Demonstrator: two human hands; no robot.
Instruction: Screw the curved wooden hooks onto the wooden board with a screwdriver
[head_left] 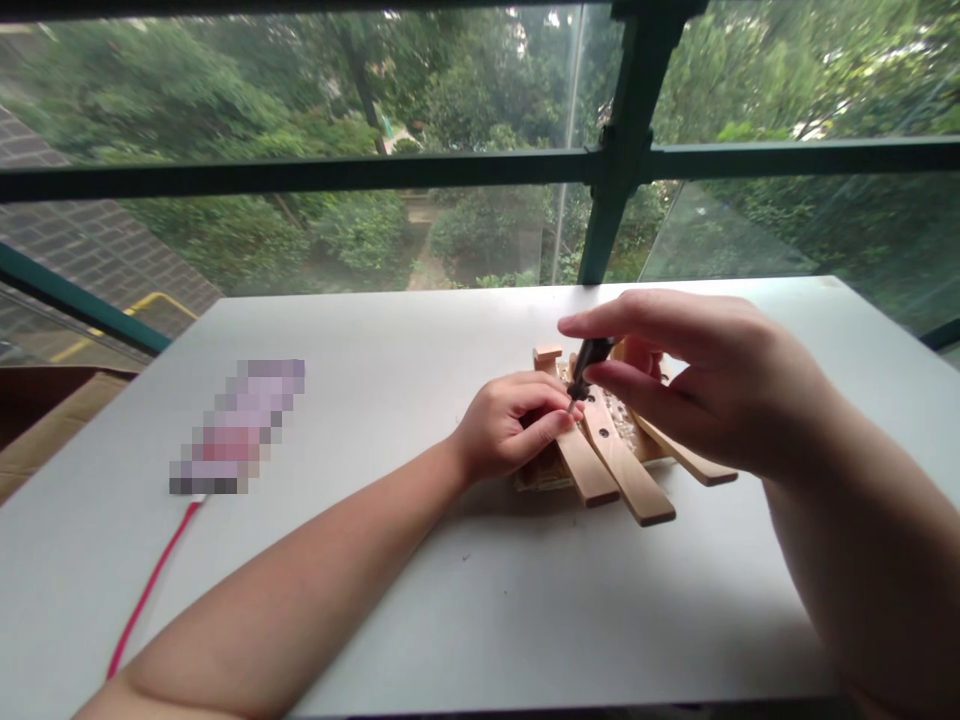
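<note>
My right hand (697,370) is above the wooden pieces, with its thumb and fingers around the dark handle of a screwdriver (595,358). The screwdriver tilts, its tip pointing down to a pale wooden slat (589,468). Beside that tip, my left hand (517,418) has its thumb and forefinger closed together over the upper end of the slat. What they pinch is hidden. A second slat (637,480) with dark round holes lies just right of the first, and a third slat (697,458) sticks out under my right hand. Beneath them is a lumpy, straw-coloured base (546,474), partly covered.
The white table (420,620) runs up to the window. A blurred-out flat object (240,425) lies on the left, with a red cable (154,585) running toward the front edge. A cardboard box (56,425) stands beyond the left edge. Green window bars (607,200) rise behind the table.
</note>
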